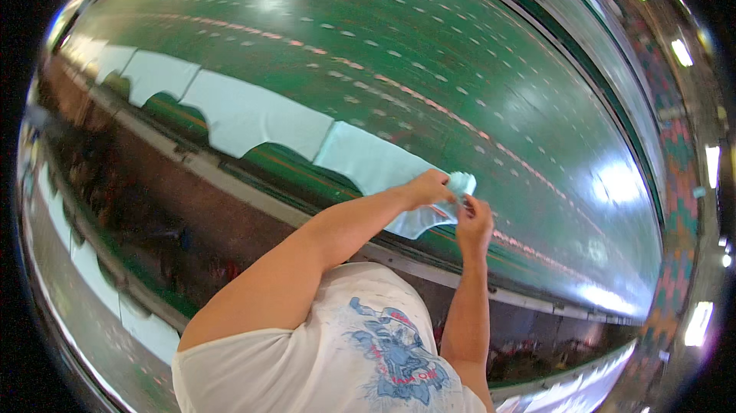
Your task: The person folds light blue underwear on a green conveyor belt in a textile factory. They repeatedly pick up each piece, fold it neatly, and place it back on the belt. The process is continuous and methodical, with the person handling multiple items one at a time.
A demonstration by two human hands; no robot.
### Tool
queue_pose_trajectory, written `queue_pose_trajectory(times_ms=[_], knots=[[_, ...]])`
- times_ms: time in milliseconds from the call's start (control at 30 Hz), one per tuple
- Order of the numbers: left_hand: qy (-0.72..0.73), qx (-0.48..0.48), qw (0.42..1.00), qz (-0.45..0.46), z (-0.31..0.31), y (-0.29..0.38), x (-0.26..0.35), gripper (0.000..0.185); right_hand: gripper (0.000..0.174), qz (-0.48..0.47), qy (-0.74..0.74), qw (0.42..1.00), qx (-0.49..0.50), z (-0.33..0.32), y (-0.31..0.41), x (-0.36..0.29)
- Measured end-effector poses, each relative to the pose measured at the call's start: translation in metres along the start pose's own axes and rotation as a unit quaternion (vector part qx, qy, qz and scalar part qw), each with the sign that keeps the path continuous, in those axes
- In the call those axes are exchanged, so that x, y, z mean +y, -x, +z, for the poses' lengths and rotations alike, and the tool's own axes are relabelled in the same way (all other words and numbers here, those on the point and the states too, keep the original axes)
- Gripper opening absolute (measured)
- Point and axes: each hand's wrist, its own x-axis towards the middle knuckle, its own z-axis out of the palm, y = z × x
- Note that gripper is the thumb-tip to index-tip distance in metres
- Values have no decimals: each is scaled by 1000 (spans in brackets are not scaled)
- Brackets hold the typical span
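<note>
My left hand (428,187) pinches a crumpled pale-blue fabric bundle (462,183) near the front edge of the long green table. Just to its right, my right hand (477,220) has its fingertips together at the lower side of the same bundle. Whether this cloth is separate from the piece beneath cannot be made out. Below my hands a pale-blue cut fabric panel (374,160) lies flat, with curved cutouts along its near side. More panels of the same shape, such as one pale fabric panel (259,108), continue in a row to the left.
Rows of pale and pink marks run along the green tabletop (402,27). A metal rail (230,183) borders its near edge. Behind me, across a dark aisle (190,223), another table bears similar pale panels (144,332). A patterned floor strip (675,183) lies past the table's right end.
</note>
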Motion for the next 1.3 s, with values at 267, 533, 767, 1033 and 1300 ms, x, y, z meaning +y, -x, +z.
queue_pose_trajectory(times_ms=[267,533,767,1033,1300], knots=[[127,-80,988,-32,-5,-3,-6,37,25,106,6,994,-21,5,-19,-3],[103,-49,993,-42,-3,-1,2,37,17,159,-110,976,-103,-6,-34,14],[56,63,993,-87,39,-8,16,32,19,123,-163,965,-165,-26,-44,59],[-167,212,963,-14,98,-9,11,24,21,74,-49,960,-265,-70,-44,137],[-211,266,941,0,101,-9,-12,23,13,-290,-77,950,-82,-46,-28,122]])
